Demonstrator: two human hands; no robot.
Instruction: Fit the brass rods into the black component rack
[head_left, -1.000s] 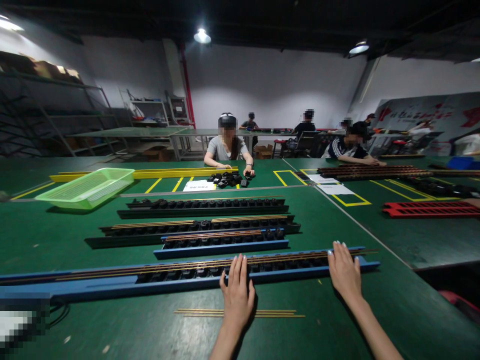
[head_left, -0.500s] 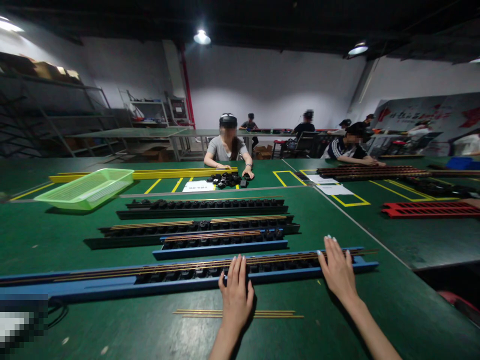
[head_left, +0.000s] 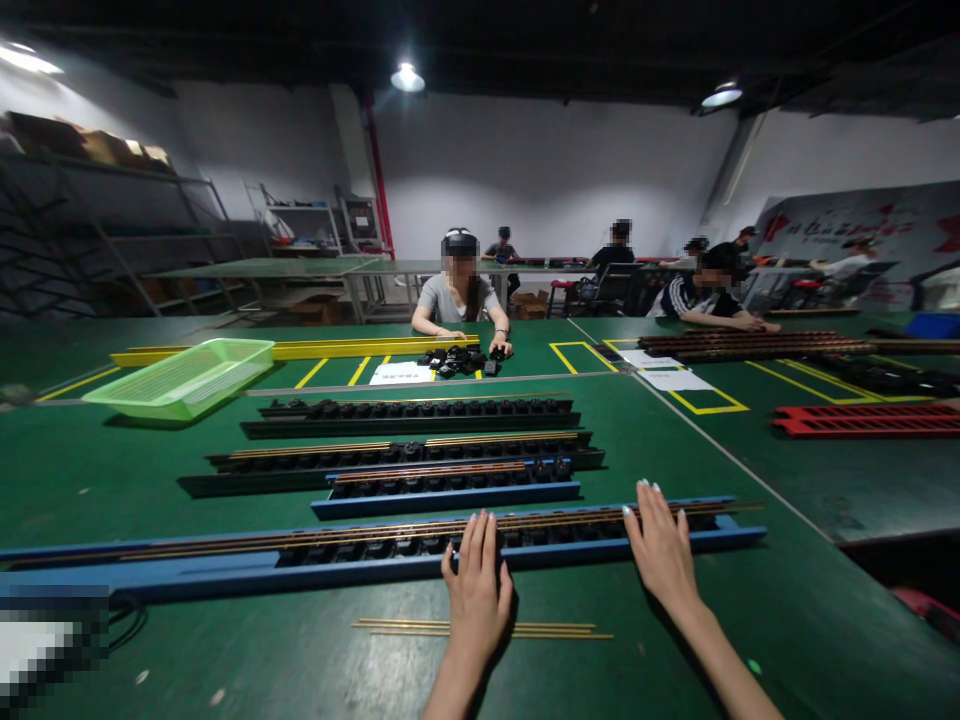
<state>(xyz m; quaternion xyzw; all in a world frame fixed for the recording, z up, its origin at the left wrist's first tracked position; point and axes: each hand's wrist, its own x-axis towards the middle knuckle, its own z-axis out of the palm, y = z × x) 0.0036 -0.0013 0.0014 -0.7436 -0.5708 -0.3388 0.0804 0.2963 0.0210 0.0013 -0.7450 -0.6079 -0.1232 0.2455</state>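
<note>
"Are you reading anything on the white sheet [head_left: 402, 373] on the desk [head_left: 112, 480]?"

"No, you're getting only tiny blurred print there, and the wall banner [head_left: 847, 235] is showing red characters too blurred to read."

This is a factory assembly workshop, a large plain-walled hall with ceiling lamps [head_left: 407, 78] under a dark ceiling. Long green-topped tables [head_left: 787, 640] marked with yellow tape [head_left: 709, 401] carry rows of long slotted fixtures [head_left: 450, 497]. Several seated workers [head_left: 457, 300] sit at the tables, steel shelving racks [head_left: 142, 235] hold cardboard boxes [head_left: 90, 147] along the left wall, and a printed banner [head_left: 847, 230] covers the right wall.
</note>
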